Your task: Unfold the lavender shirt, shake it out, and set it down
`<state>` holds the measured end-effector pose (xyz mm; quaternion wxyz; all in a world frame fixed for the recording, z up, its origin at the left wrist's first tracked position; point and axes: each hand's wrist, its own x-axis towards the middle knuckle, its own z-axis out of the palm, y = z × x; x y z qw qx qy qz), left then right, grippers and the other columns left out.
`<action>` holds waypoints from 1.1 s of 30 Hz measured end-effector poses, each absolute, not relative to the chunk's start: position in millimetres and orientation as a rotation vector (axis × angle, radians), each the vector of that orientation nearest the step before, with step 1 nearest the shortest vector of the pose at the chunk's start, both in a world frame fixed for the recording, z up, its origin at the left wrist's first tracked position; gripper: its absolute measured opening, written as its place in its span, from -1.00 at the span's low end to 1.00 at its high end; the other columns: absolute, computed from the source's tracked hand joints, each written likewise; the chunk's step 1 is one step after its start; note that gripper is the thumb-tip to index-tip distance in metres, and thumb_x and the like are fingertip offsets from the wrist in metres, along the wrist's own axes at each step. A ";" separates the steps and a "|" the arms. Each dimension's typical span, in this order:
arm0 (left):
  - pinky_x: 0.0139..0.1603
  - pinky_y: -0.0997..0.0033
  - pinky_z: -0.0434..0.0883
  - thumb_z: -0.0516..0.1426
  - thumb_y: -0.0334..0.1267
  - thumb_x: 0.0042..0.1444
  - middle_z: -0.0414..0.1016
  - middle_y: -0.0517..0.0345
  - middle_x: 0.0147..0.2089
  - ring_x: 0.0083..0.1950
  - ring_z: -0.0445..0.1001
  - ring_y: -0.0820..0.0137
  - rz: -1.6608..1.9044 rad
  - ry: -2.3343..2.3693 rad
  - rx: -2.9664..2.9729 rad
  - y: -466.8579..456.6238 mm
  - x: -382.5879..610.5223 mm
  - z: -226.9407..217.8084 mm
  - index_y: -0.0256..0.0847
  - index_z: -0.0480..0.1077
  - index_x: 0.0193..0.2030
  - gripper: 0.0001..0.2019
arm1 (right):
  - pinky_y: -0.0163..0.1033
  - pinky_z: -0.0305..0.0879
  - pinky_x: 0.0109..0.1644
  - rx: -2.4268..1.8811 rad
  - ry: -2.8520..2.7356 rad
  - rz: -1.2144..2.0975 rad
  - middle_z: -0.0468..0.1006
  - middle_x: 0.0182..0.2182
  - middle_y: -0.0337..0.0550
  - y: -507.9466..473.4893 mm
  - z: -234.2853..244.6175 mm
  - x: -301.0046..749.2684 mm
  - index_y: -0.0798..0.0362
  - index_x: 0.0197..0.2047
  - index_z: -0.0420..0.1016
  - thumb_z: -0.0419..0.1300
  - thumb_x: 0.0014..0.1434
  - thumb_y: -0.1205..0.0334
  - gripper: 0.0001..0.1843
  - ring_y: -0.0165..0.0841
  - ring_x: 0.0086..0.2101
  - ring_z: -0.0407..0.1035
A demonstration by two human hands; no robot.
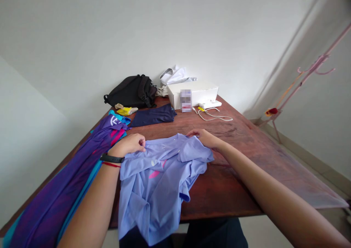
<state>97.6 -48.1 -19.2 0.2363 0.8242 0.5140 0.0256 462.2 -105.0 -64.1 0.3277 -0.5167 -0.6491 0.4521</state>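
A light purple T-shirt [161,182] with a pink and white print lies wrinkled on the table, its lower end hanging over the front edge. My left hand [133,144], wearing a black wristband and a red string, pinches the shirt at its left shoulder. At the right shoulder my right hand [201,135] has its fingers closed on the fabric, some of them behind it. The neckline runs between both hands along the far side. One sleeve is bunched near my right hand.
Purple and turquoise garments [74,171] stretch along the table's left side. Behind are folded dark cloth [155,115], a yellow item [126,110], a black backpack [128,91], a white box [196,91] and a white cable [216,117]. A pink stand [312,67] is at right.
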 end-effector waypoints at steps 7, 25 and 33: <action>-0.17 0.34 0.40 0.18 -0.05 -0.03 0.59 0.06 -0.32 -0.21 0.54 0.19 0.082 1.271 2.319 -45.1 100.0 -9.4 -0.16 0.46 -0.44 -0.79 | -0.30 0.32 -0.31 -1.348 -1.932 1.136 0.67 -0.32 -0.14 -101.5 -66.1 465.3 0.11 0.05 0.63 0.26 0.07 0.26 -0.55 -0.30 -0.35 0.47; -0.17 0.30 0.44 0.33 -0.01 -0.19 0.53 0.10 -0.21 -0.17 0.56 0.18 0.164 1.421 2.184 -41.0 93.1 -20.8 -0.16 0.35 0.08 -0.35 | -0.29 0.25 -0.26 -1.455 -1.939 0.672 0.64 -0.36 -0.14 -103.6 -65.4 459.2 0.03 -0.32 0.57 0.20 0.15 0.32 -0.90 -0.29 -0.33 0.47; -0.33 0.38 0.32 0.12 0.16 0.08 0.48 0.13 -0.40 -0.32 0.43 0.25 0.146 1.412 2.317 -42.4 103.5 -8.7 -0.16 0.35 -0.45 -0.60 | -0.23 0.22 -0.23 -1.370 -1.611 0.514 0.50 -0.41 -0.21 -103.4 -56.5 459.1 -0.02 -0.32 0.32 0.07 0.28 0.16 -0.86 -0.29 -0.36 0.37</action>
